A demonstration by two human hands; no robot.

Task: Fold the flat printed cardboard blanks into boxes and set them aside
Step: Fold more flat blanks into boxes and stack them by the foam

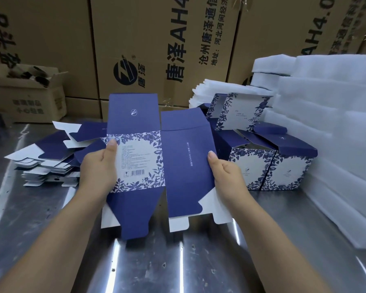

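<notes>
Both hands hold one blue floral carton blank above the steel tabletop. The left hand pinches its left edge, the right hand its right. Folded boxes stand just right.

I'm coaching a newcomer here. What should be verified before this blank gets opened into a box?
1. Left hand grip on the blank's floral panel: ok.
2. Right hand grip on its plain blue edge: ok.
3. Bottom flaps unfolded and free: ok.
4. Fingers behind the blank: cannot tell.
5. Steel table bare in front of the folded boxes: ok.
</notes>
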